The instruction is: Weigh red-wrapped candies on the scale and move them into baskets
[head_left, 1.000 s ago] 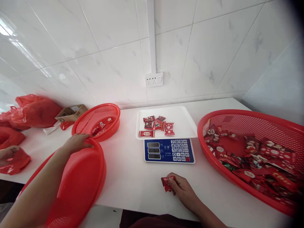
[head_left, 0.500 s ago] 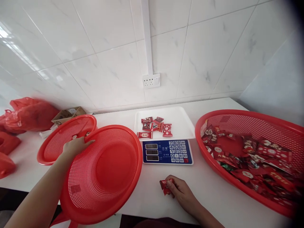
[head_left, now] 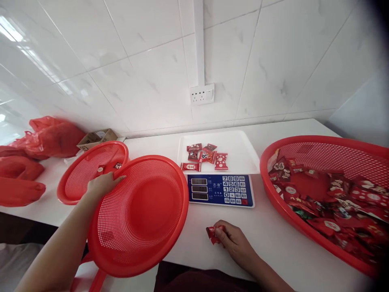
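Note:
My left hand (head_left: pixel 103 183) is closed on the upper left rim of a round red mesh basket (head_left: pixel 148 209), which tilts toward me at the table's front edge. My right hand (head_left: pixel 233 240) pinches a red-wrapped candy (head_left: pixel 214 234) between thumb and fingers, low over the table. Part of that candy is hidden by the fingers. Beyond it stands a blue and white digital scale (head_left: pixel 219 190). Its white tray (head_left: pixel 237 148) bears several red-wrapped candies (head_left: pixel 208 156), lying loosely together.
On the right a large red basket (head_left: pixel 306 140) holds many wrapped candies. Behind my left hand is another red basket (head_left: pixel 77 172) with a few candies. A cardboard box (head_left: pixel 96 138) and red plastic bags (head_left: pixel 57 138) stand farther left. A wall socket (head_left: pixel 202 94) sits above the scale.
The view has shifted slightly, so most things appear a little farther right. Both hands keep their holds, on the basket rim and the candy.

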Demonstrator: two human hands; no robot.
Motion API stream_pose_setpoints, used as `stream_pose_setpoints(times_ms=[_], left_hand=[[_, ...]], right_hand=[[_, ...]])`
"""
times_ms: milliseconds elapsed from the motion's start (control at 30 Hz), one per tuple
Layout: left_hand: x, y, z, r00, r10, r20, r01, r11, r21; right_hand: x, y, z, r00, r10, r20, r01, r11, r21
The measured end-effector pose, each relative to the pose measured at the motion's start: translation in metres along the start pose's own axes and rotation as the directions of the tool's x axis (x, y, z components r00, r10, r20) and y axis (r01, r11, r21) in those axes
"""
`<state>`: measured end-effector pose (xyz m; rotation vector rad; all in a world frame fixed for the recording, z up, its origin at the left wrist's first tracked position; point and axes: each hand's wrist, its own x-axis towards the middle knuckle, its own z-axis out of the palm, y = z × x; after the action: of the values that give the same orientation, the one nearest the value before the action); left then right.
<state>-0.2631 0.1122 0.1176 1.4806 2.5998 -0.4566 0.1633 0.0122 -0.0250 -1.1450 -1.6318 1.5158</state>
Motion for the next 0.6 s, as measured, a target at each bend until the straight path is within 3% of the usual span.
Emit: stream_pose_setpoints(times_ms=[267, 467, 600], left_hand=[[0.024, -0.023, -0.001, 0.985, -0.157, -0.068, 0.154, 0.987, -0.047], [0.049, -0.014, -0.011, 0.959, -0.261, -0.111, 0.251, 0.963, -0.096], [0.057, -0.001, -0.017, 0.949, -0.242, -0.204, 0.224, 0.969, -0.107]], right_hand=[[0.000, -0.004, 0.001, 1.000, 0.009, 0.010, -0.009, 1.000, 0.016], [0.001, -0.002, 0.001, 1.000, -0.002, 0.007, 0.002, 1.000, -0.023], [0.001, -0.002, 0.001, 1.000, 0.007, -0.031, -0.007, 1.000, -0.020]])
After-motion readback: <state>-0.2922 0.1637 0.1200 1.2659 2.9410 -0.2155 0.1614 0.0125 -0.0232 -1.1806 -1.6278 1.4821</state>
